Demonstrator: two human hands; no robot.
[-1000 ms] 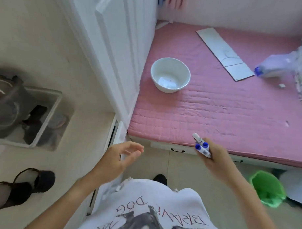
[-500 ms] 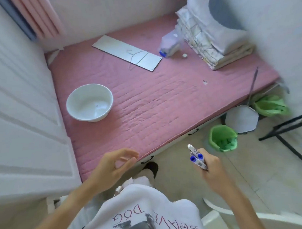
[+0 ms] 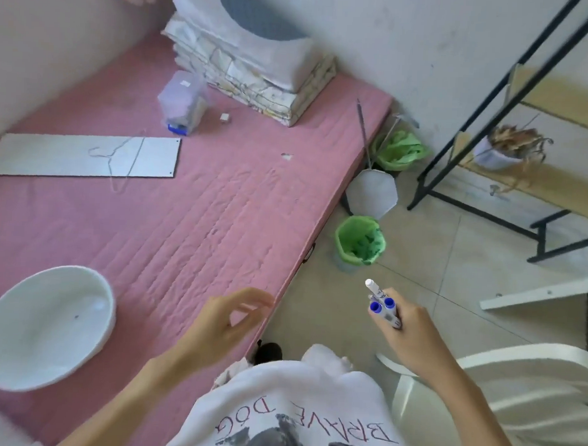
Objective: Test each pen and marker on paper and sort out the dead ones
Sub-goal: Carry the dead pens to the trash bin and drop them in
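Pink mattress (image 3: 192, 219) fills the left; white sheet (image 3: 55, 154) lies on it at 10 o'clock, white bowl (image 3: 45, 324) at 8. Right hand (image 3: 412, 330) grips a bundle of markers (image 3: 383, 306), 4 o'clock, over the floor. Left hand (image 3: 222, 323) loosely curled, holding nothing. Looks like the carry-to-paper step; next, pull one marker, uncap, scribble.

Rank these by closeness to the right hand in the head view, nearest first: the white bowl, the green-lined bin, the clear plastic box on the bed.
From the right hand, which grips markers:
1. Green-lined bin, on the floor just beyond the hand.
2. White bowl, far left on the pink bed.
3. Clear plastic box, far end of the bed by the folded bedding.
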